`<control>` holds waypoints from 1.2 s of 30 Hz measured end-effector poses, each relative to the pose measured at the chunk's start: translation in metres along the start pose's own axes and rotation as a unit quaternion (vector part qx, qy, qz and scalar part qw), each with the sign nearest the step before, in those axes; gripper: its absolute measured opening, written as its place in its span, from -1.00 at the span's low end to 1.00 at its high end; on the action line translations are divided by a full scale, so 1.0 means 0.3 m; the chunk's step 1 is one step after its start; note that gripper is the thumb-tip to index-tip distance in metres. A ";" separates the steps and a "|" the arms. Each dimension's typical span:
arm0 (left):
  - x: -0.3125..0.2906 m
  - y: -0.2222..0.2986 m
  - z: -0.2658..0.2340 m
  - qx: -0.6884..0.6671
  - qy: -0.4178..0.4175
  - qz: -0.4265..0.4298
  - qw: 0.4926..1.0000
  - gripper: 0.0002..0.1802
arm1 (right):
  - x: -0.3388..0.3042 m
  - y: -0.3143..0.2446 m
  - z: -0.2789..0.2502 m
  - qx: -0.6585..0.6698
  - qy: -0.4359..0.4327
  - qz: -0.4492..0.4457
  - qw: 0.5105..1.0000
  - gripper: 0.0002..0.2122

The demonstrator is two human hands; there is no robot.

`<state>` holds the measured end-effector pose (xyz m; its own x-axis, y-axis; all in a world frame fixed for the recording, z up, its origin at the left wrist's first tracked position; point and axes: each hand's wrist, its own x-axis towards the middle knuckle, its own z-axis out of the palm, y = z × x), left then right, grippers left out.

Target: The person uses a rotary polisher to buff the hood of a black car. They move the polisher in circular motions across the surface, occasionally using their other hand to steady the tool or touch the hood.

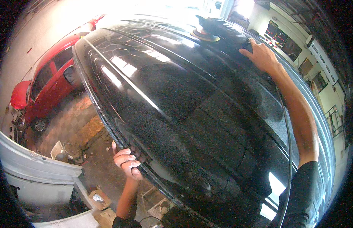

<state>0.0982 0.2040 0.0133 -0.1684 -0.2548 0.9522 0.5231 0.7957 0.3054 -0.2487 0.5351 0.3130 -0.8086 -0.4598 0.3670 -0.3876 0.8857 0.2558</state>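
A long black car roof [218, 117] with raised ribs and glossy reflections stretches across the middle of the view. My left hand [127, 161] curls its fingers over the roof's near-left edge, and pale dust or residue marks the fingertips. At the far right, my outstretched right hand [262, 57] grips the rear end of a black power polisher [231, 33]. The polisher's round pad [205, 35] sits on the far part of the roof. A black cord [289, 152] runs down alongside my right forearm. Part of my right hand's grip is hidden behind the dark tool body.
A red car [51, 78] with its front end partly dismantled stands at the left. White body panels [40, 167] lie at the lower left, near a cardboard box [100, 199] on the floor. Shelves and tools line the right wall. Strong light washes out the far end.
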 end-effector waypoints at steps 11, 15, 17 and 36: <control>0.003 0.014 -0.002 0.004 0.002 -0.015 1.000 -0.67 | 0.187 -0.136 0.021 -0.050 -0.034 -0.019 0.998 -0.34; 0.001 0.005 -0.007 0.007 -0.009 -0.008 1.000 -0.66 | 0.227 -0.104 0.063 -0.049 -0.006 -0.045 0.998 -0.32; -0.013 -0.013 0.001 0.001 -0.008 0.002 1.000 -0.54 | 0.173 -0.068 0.073 -0.048 0.019 -0.043 0.998 -0.32; 0.005 -0.019 -0.002 0.003 -0.006 -0.002 1.000 -0.58 | -0.416 0.173 -0.192 -0.056 -0.102 0.122 0.986 -0.18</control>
<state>0.0955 0.1986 0.0131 -0.1793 -0.2512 0.9512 0.5181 0.7978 0.3084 -0.1424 0.6347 0.3319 -0.9483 -0.2018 0.2451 -0.1291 0.9504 0.2830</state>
